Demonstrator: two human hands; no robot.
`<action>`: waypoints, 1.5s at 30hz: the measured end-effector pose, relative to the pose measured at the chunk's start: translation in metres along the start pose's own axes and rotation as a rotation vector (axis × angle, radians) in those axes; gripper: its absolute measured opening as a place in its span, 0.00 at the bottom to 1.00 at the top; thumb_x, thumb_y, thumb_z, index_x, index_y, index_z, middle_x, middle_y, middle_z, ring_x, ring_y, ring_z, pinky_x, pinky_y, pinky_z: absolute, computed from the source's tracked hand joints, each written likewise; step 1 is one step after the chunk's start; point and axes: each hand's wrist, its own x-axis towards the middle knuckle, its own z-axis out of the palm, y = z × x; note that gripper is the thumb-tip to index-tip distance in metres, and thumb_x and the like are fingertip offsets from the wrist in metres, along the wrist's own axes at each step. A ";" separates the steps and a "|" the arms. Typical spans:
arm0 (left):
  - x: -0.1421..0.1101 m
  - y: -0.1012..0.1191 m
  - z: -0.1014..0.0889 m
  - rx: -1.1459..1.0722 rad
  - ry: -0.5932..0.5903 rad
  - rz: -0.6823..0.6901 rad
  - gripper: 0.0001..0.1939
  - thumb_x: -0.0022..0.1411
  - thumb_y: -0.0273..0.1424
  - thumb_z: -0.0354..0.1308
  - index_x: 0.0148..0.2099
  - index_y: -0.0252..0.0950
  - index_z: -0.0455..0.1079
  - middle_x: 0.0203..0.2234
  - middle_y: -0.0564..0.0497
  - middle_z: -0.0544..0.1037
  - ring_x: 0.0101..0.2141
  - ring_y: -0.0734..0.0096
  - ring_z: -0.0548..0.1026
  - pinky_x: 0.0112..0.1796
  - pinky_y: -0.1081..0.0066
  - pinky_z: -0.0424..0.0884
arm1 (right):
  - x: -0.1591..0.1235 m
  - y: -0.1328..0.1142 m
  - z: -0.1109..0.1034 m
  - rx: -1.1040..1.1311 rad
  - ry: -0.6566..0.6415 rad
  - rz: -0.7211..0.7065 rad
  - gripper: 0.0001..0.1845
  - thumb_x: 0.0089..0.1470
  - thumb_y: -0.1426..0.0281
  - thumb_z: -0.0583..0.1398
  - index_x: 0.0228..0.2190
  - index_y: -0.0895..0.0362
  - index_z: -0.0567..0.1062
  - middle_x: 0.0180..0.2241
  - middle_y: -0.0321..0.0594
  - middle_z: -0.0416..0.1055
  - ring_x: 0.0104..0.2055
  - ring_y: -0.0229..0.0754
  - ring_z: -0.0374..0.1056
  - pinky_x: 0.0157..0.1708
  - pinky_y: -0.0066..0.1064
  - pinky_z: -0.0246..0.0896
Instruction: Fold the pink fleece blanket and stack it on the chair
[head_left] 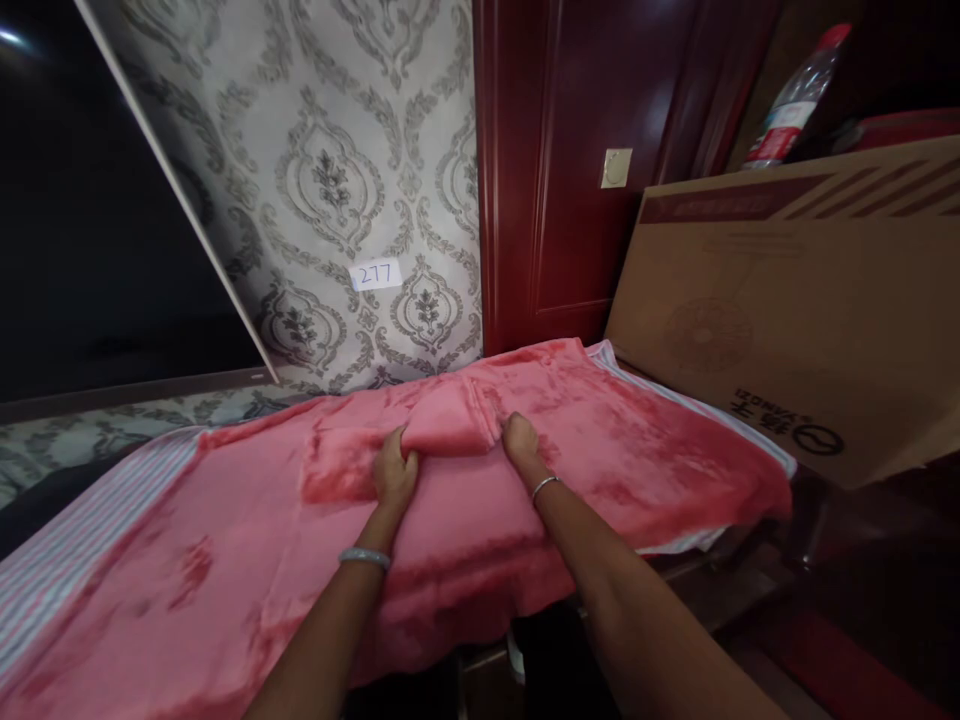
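A plush pink blanket (pixel 247 540) lies spread over a surface in front of me, with a striped underside showing at its left edge. A small fold of it (pixel 446 420) is raised near the middle. My left hand (pixel 394 472) is closed on the left side of that fold. My right hand (pixel 519 443) presses into the blanket at the fold's right side, its fingers tucked into the fabric. Both wrists wear bangles.
A large cardboard box (pixel 795 300) leans at the right, with a plastic bottle (pixel 795 95) behind it. A dark red wooden door (pixel 570 170) stands ahead, beside patterned wallpaper carrying a small label (pixel 375 274). A dark screen (pixel 97 220) fills the left.
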 end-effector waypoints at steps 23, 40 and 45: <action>-0.004 0.015 0.002 0.069 -0.045 0.025 0.30 0.56 0.28 0.53 0.61 0.31 0.67 0.56 0.41 0.75 0.55 0.51 0.72 0.58 0.56 0.67 | -0.148 0.095 -0.028 0.219 -0.088 -0.149 0.20 0.57 0.69 0.59 0.51 0.60 0.76 0.32 0.39 0.77 0.34 0.43 0.72 0.37 0.28 0.65; -0.005 0.011 0.002 0.082 -0.059 0.054 0.30 0.56 0.28 0.52 0.63 0.33 0.65 0.57 0.41 0.74 0.57 0.51 0.71 0.58 0.55 0.66 | -0.145 0.106 -0.015 0.073 0.102 -0.231 0.21 0.65 0.73 0.48 0.54 0.59 0.73 0.50 0.47 0.76 0.50 0.47 0.72 0.52 0.34 0.64; -0.005 0.012 0.002 0.083 -0.048 0.062 0.30 0.56 0.28 0.53 0.62 0.31 0.66 0.56 0.39 0.75 0.56 0.50 0.72 0.57 0.54 0.67 | -0.132 0.086 -0.026 0.005 0.062 -0.215 0.22 0.68 0.69 0.50 0.60 0.58 0.68 0.50 0.48 0.76 0.50 0.49 0.73 0.48 0.33 0.65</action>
